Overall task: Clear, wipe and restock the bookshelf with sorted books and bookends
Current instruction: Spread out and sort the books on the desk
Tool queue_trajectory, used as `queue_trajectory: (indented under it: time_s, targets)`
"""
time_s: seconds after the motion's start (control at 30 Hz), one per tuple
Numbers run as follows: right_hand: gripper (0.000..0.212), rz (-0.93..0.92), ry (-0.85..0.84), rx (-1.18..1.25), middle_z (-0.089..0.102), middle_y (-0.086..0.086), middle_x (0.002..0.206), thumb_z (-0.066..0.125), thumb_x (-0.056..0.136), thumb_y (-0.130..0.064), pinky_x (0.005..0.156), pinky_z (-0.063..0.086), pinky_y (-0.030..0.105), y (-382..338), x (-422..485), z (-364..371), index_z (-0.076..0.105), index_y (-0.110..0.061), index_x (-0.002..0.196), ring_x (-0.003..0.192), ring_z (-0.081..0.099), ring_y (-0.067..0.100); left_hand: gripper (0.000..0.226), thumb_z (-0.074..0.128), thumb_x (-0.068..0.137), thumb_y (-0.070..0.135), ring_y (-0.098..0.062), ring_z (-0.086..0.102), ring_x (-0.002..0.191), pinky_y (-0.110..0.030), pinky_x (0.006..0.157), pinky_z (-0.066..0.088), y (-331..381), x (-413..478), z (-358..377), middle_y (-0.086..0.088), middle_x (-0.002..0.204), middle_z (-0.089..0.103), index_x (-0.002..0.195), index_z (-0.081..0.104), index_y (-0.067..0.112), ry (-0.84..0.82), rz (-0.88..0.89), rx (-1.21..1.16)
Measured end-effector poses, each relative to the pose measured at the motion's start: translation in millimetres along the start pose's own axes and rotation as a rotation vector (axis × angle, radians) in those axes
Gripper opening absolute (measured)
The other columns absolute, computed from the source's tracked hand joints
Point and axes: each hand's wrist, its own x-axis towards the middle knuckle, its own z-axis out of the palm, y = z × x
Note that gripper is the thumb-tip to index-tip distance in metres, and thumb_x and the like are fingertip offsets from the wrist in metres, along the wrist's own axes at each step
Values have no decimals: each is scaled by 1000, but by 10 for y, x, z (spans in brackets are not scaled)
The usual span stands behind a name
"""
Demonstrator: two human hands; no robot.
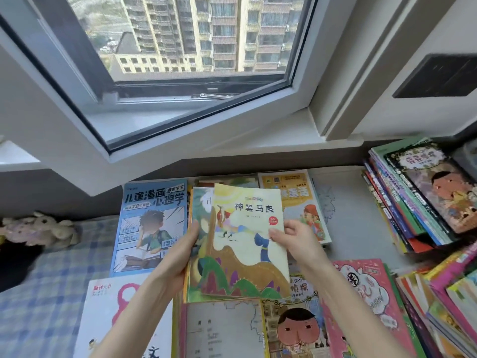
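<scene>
I hold a thin stack [202,215] of picture books in mid-frame, above the books spread flat below the window [180,73]. My left hand [180,257] grips the stack's left edge, thumb on the green cover and fingers curled under it. My right hand [291,241] pinches the right edge of the top book [247,241], thumb on the cover and fingers behind.

The top book stands with its long axis running up and down the frame, leaning slightly to the right, and it sits skewed to the right over the green one. It lies between my two hands, but only my right hand touches it, so I judge that hand will lift it off or slide it while the left steadies the rest.

By count there are two hands and one held stack. The stack has two covers showing, with more page edges beneath that I cannot number. Around it lie a blue comic [152,223] at left, a yellow book [296,197] at upper right, a pink book [366,293] at lower right and a white book [116,306] at lower left. Two piles stand at the right edge, one upper [418,197] and one lower [451,301].

No bookshelf or bookend is in view, and I judge I am sorting.
</scene>
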Motion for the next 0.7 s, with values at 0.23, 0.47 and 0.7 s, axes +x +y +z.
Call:
queue_trajectory:
  time_s: [0.23, 0.47, 0.7]
  targets:
    - [23, -72, 394, -31, 70, 9, 96, 58, 93, -5, 63, 56, 28, -150, 557, -860, 64, -7, 115, 71, 67, 14, 25, 62, 88, 17, -23, 72, 69, -32, 60, 59, 12, -6, -70, -13, 85, 74, 111, 57, 8, -22, 7, -31]
    - [50, -111, 727, -853, 66, 5, 118, 58, 90, -47, 86, 48, 38, -354, 849, -783, 55, -20, 132, 106, 60, 30, 42, 76, 70, 16, -29, 71, 79, -40, 74, 60, 45, -15, -3, -17, 96, 73, 108, 59, 11, -40, 74, 21]
    - [24, -50, -88, -478, 74, -5, 89, 69, 85, -32, 68, 59, 32, -232, 58, -92, 67, -20, 106, 76, 71, 10, 50, 55, 74, 51, -21, 72, 76, -33, 66, 58, 105, 93, 124, -8, 89, 75, 108, 61, 15, -112, 88, 81]
